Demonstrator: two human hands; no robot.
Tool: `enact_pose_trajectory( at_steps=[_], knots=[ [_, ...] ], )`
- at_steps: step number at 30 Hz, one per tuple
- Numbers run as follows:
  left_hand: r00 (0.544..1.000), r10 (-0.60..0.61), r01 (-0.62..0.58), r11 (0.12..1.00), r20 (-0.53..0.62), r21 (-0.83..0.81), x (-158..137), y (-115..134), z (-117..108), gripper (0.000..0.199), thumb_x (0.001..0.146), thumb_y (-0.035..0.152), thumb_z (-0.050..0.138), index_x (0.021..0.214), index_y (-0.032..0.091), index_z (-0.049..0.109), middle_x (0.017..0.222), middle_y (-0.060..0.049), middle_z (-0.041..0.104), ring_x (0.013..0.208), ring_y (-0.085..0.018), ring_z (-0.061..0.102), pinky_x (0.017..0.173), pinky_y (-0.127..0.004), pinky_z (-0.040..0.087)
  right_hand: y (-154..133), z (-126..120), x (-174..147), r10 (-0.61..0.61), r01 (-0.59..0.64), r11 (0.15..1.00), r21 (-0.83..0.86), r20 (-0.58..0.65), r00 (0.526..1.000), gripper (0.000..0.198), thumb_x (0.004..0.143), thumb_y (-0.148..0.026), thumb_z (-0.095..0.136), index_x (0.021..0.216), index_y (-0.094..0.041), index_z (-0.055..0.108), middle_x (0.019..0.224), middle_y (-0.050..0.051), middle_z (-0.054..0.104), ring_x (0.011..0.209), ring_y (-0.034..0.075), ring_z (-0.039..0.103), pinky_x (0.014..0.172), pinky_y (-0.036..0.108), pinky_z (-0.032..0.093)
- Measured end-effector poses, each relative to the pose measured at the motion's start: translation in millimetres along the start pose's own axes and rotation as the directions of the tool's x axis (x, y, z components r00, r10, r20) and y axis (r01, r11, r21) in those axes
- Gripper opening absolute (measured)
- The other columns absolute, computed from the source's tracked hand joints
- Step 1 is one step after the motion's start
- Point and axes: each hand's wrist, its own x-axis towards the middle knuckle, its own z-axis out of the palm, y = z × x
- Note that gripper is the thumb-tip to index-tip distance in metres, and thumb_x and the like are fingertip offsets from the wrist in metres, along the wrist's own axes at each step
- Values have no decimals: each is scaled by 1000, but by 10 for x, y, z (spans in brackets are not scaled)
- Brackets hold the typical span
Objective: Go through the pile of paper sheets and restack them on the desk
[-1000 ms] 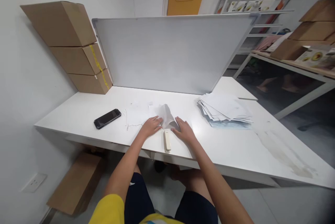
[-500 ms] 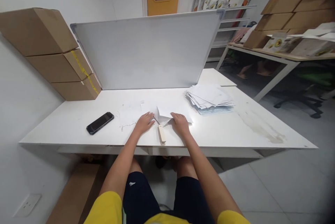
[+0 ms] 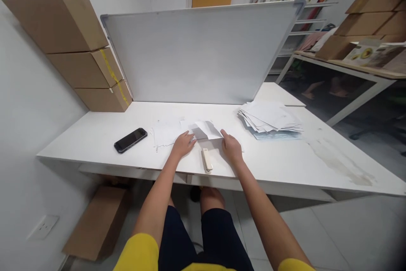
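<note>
A folded white sheet of paper is raised above the table between my two hands, its middle bent up. My left hand has its fingers closed at the sheet's left end. At the right end, my right hand grips the paper's edge between thumb and fingers. A cream stapler lies on the table just in front of the sheet, untouched, near the front edge. More white paper with a ragged edge lies flat beside my left hand.
A black phone lies to the left. An uneven paper stack sits to the right. Behind stands a whiteboard, with stacked cardboard boxes at its left. The white table bears a stain on its right.
The sheet's fold has shifted from standing upright near my left hand to bending across between both hands. My right hand is a little farther from my left. The head view has turned slightly left.
</note>
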Motion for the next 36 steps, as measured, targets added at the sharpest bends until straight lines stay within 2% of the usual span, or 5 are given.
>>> enact_pose_trajectory(
  at_steps=[11,20,25,30,36],
  knots=[
    [993,-84,86,996,-86,13,-69,46,-48,32,95,31,43,111,16,66,114,-8,70,122,-23,55,103,-40,44,499,50,-3,693,-254,582,773,-308,651,59,79,-22,26,136,-12,36,126,15,54,111,26,55,91,47,47],
    [967,-138,136,990,-212,-24,-184,205,-229,37,98,26,32,100,19,68,101,-7,72,113,-20,60,100,-39,46,528,-254,-282,467,-247,636,731,-110,877,63,76,-22,25,136,-16,40,113,15,61,109,26,58,84,47,52],
    [946,-138,56,961,-292,-271,-534,841,-159,40,98,36,31,115,21,64,110,-10,69,121,-26,55,104,-49,42,369,-428,-391,590,-247,266,932,45,806,57,68,-29,39,122,-16,51,109,13,65,103,26,60,82,47,52],
    [986,113,-169,710,-126,-684,-1090,1930,203,51,91,38,50,140,28,41,140,-9,51,129,-26,48,107,-47,39,200,-625,-611,623,-195,-76,978,199,756,41,57,-25,50,95,-19,62,92,8,70,97,26,62,83,44,52],
    [938,-345,100,181,32,-978,-1036,2337,251,91,78,52,66,150,27,15,158,-12,16,143,-29,24,115,-45,26,-160,-1017,-1131,627,-199,-156,968,253,737,30,56,-17,53,84,-23,63,92,5,71,101,27,61,88,44,52]
  ],
)
